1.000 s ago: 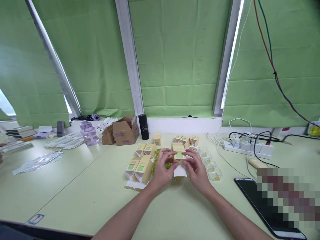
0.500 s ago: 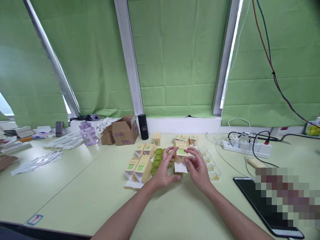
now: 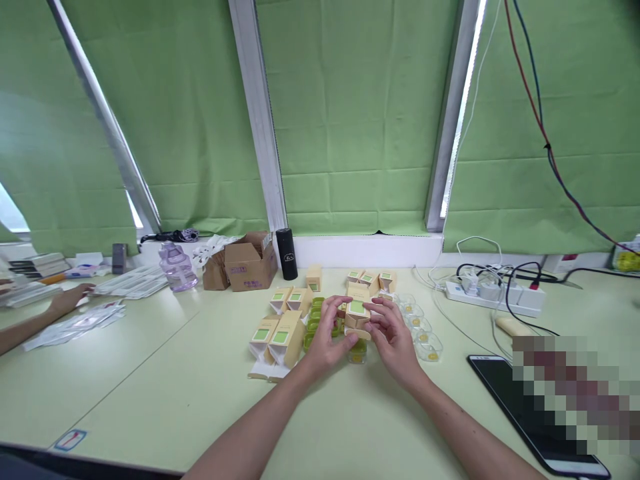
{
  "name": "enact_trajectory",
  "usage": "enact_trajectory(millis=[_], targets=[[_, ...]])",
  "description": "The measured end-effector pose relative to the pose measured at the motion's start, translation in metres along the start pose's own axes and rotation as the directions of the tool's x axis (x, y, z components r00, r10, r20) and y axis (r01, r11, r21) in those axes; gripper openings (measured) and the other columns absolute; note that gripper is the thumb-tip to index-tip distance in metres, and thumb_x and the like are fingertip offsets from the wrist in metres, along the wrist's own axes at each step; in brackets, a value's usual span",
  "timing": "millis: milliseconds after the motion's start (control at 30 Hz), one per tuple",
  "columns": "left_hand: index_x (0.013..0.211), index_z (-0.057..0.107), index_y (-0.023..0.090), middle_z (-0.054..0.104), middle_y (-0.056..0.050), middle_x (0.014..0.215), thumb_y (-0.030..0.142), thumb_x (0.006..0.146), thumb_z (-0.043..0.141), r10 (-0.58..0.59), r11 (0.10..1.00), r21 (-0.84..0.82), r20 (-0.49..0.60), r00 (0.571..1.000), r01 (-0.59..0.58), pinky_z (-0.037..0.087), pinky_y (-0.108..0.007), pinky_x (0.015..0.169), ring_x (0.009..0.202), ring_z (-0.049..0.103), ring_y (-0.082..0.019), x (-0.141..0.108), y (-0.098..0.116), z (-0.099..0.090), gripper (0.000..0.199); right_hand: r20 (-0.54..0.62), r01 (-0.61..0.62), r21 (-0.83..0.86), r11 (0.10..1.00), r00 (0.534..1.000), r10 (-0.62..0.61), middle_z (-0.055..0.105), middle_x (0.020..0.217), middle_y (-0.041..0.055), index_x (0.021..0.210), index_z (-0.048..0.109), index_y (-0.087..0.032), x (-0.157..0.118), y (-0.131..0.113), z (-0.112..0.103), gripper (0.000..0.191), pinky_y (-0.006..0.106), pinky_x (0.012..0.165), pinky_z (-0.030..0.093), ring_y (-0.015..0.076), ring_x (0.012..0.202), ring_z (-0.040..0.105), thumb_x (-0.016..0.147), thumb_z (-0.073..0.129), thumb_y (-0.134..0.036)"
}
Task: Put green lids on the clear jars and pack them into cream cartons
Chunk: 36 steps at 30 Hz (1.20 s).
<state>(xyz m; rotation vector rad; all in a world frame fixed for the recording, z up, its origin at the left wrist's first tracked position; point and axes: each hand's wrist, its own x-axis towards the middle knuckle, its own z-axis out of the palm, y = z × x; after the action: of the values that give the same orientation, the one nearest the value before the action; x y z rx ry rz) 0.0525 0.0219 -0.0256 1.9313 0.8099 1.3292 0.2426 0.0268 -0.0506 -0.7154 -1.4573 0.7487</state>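
Note:
A small cream box with a green label (image 3: 358, 308) is held between my left hand (image 3: 325, 343) and my right hand (image 3: 395, 340), its flap at the near end partly folded. My fingers press on both its sides. To the left stand several similar boxes (image 3: 284, 333) with open white flaps. Green trays (image 3: 313, 320) lie between them and my left hand. A clear container with green in it (image 3: 357, 352) sits just below the held box. Beside my right hand is a row of clear cups with yellow centres (image 3: 419, 323).
A brown carton (image 3: 249, 263), a black cylinder (image 3: 287, 254) and a purple bottle (image 3: 177, 268) stand at the back. On the right are a power strip (image 3: 520, 299) with cables and a large phone (image 3: 525, 407). Another person's hand (image 3: 73, 299) reaches in at far left.
The held box has moved slightly left and its near flap is folded up more. My hands shifted with it. Another person's hand and forearm have appeared at the far left.

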Motion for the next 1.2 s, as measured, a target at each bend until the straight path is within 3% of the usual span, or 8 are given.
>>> enact_trajectory(millis=[467, 833, 1200], targets=[[0.138, 0.050, 0.027, 0.057, -0.010, 0.127, 0.052, 0.092, 0.071, -0.076, 0.984, -0.165, -0.049, 0.996, 0.067, 0.048, -0.039, 0.098, 0.113, 0.059, -0.027, 0.001, -0.004, 0.002, 0.057, 0.075, 0.054, 0.020, 0.998, 0.996, -0.056, 0.046, 0.149, 0.0115, 0.134, 0.069, -0.033, -0.003, -0.004, 0.000, 0.036, 0.043, 0.098, 0.063, 0.0235, 0.109, 0.070, 0.102, 0.063, -0.048], [0.132, 0.053, 0.026, 0.058, -0.010, 0.123, 0.048, 0.092, 0.069, -0.069, 0.989, -0.138, -0.092, 0.993, 0.056, 0.049, -0.040, 0.096, 0.113, 0.058, -0.027, 0.001, -0.003, 0.003, 0.048, 0.098, 0.051, 0.019, 0.999, 0.994, -0.053, 0.044, 0.149, 0.0115, 0.133, 0.068, -0.032, -0.005, -0.009, 0.001, 0.035, 0.044, 0.100, 0.061, 0.0211, 0.104, 0.071, 0.102, 0.063, -0.047], [0.127, 0.053, 0.025, 0.053, -0.010, 0.126, 0.049, 0.093, 0.067, -0.052, 0.991, -0.124, -0.102, 0.993, 0.039, 0.048, -0.038, 0.093, 0.108, 0.056, -0.025, 0.002, 0.001, 0.003, 0.044, 0.080, 0.111, -0.004, 0.994, 0.991, -0.110, 0.046, 0.146, 0.0128, 0.130, 0.070, -0.030, -0.005, -0.012, 0.003, 0.032, 0.044, 0.098, 0.062, 0.0274, 0.119, 0.067, 0.101, 0.066, -0.042]])
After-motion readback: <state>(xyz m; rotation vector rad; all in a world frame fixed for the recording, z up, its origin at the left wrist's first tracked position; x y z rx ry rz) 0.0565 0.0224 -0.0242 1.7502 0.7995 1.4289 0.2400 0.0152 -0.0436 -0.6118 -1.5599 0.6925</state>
